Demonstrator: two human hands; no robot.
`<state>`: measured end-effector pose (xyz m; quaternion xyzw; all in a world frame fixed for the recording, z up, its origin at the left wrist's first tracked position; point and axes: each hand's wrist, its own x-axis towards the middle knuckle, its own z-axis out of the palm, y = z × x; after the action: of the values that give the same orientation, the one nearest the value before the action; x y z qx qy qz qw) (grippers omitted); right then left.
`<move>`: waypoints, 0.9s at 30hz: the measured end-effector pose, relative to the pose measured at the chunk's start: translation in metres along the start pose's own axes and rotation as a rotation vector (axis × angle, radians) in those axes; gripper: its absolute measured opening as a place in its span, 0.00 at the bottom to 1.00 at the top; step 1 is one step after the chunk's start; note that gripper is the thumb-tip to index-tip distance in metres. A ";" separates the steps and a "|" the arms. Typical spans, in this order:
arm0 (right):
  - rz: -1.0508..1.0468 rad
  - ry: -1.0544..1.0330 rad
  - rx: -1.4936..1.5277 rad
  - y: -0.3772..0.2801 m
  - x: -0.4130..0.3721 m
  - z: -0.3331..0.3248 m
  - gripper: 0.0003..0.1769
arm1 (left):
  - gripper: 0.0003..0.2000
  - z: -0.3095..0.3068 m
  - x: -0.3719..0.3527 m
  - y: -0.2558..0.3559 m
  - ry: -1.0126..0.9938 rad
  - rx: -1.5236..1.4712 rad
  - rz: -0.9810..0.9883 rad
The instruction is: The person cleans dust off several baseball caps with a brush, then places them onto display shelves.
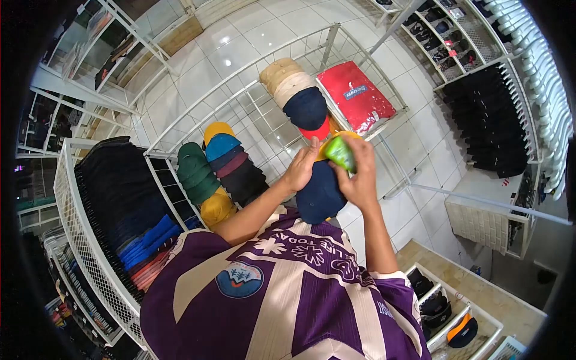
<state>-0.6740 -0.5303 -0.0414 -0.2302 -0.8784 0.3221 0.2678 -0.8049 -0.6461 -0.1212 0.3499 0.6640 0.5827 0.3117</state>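
While my right hand [361, 180] gripped a blurred green object [341, 154] over the curved navy cap [321, 195], my left hand [302, 168] lay against the cap's left side, how firmly I couldn't tell. Nearer me than the cap, "LIFE" showed on my striped jersey [318, 300]; beyond it, rightward, sat 1 glossy, plastic-wrapped red package [345, 114], its blue label [354, 92] hard to read.

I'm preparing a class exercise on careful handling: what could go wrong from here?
The green object might slip from the right hand and strike the navy cap beside it. The left hand, close to the red-brimmed cap, could nudge that cap and disturb its row.
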 end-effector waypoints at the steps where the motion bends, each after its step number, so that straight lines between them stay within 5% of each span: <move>1: -0.017 -0.075 -0.033 -0.004 0.001 -0.003 0.34 | 0.41 -0.002 -0.002 0.000 -0.028 0.087 0.027; 3: 0.106 0.075 0.008 0.009 0.010 0.001 0.34 | 0.41 -0.005 0.003 0.003 -0.056 0.169 0.057; 5: 0.280 0.239 0.089 0.013 0.013 0.005 0.34 | 0.35 -0.012 0.017 0.016 -0.192 -0.166 -0.192; 9: -0.009 0.045 -0.026 0.007 0.001 0.006 0.34 | 0.28 -0.001 0.011 0.026 -0.015 -0.350 -0.075; 11: 0.151 0.184 0.005 0.030 0.010 0.000 0.35 | 0.24 -0.007 0.017 0.002 -0.240 -0.343 -0.061; 16: 0.273 0.339 -0.024 0.057 0.002 -0.002 0.31 | 0.23 -0.008 0.018 0.024 -0.231 -0.495 -0.097; 18: 0.468 0.308 0.720 0.072 -0.008 0.002 0.28 | 0.22 -0.007 0.019 0.032 -0.209 -0.634 -0.114; 22: 0.651 0.326 1.374 0.078 -0.017 -0.002 0.21 | 0.21 -0.002 0.014 0.045 -0.194 -0.917 -0.264; 24: 0.648 0.321 1.422 0.093 -0.021 -0.004 0.22 | 0.20 -0.003 0.014 0.039 -0.189 -0.948 -0.336; 27: 0.556 0.244 1.147 0.083 -0.015 -0.022 0.27 | 0.17 -0.012 0.024 0.024 -0.394 -0.613 -0.336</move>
<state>-0.6302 -0.4723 -0.0889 -0.3046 -0.4378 0.7688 0.3528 -0.8258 -0.6312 -0.0959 0.2322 0.4347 0.6164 0.6142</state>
